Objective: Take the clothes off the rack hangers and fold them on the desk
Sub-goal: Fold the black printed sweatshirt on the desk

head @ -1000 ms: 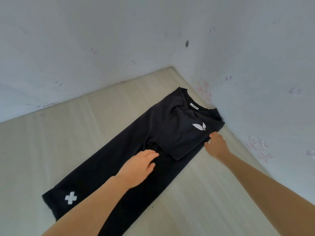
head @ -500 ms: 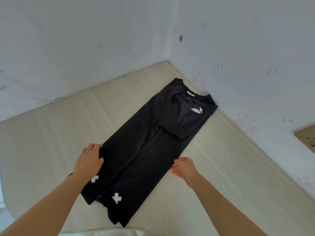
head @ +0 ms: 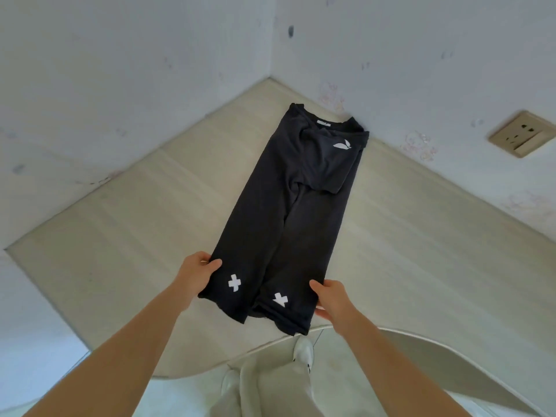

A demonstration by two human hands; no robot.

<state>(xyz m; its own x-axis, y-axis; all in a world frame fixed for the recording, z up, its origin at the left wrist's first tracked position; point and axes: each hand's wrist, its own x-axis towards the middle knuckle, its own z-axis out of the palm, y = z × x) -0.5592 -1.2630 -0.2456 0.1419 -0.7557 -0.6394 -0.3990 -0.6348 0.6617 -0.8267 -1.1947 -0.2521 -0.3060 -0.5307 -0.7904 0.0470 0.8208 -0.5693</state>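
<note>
Already my black shirt (head: 288, 212) lies flat on the desk (head: 421, 236), its sides and a sleeve folded in so it makes one long narrow strip running from the collar near the wall corner down to the hem at the desk's near edge. My left hand (head: 197, 273) pinches the hem's left corner beside one white cross, thumb on top of the cloth. My right hand (head: 331, 299) grips the right corner near the other cross, thumb on top and fingers tucked under. So the lengthwise folds look done, and what is left for this shirt, I judge, is bringing the hem up toward the collar once or twice to make a compact stack.

No rack or hangers show from here, so I cannot tell how many clothes are left.

Around me stand two pale walls (head: 120, 85) meeting in a corner just behind the collar, and a wall socket (head: 522, 134) off to the right, well apart from the shirt. Nothing lies on the shirt or across the path of the fold; only the wall close behind the collar limits room there.
</note>
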